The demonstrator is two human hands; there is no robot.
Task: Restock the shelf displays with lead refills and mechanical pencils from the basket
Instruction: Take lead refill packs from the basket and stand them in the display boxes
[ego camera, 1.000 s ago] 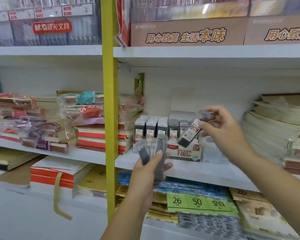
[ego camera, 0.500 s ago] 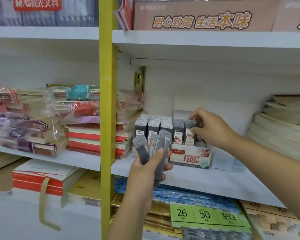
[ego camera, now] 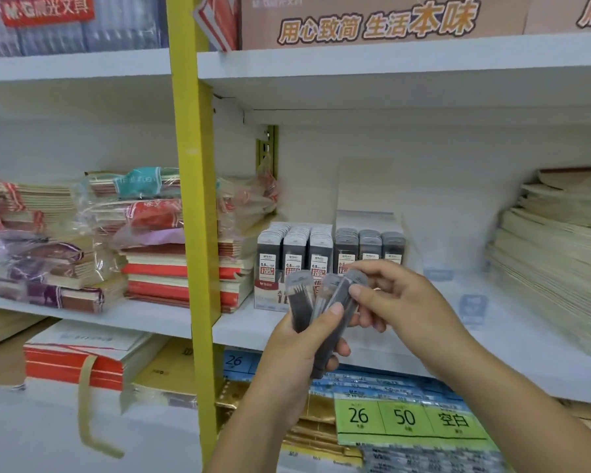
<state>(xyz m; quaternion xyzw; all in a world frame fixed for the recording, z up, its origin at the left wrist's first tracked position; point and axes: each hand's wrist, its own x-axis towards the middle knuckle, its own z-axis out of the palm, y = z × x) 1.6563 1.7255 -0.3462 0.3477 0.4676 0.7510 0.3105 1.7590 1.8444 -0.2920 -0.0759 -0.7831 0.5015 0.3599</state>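
At shelf (ego camera: 423,353), left hand (ego camera: 297,349) grips lead refills (ego camera: 301,302); right hand (ego camera: 400,302) pinches one.

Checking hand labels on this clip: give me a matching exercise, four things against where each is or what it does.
Things:
1 left hand
2 right hand
3 display box
4 green sheet

States:
a lies below the shelf
b grips fanned refills
c stands on the shelf, behind the hands
d pinches one refill's top

Pairs: 1-b, 2-d, 3-c, 4-a
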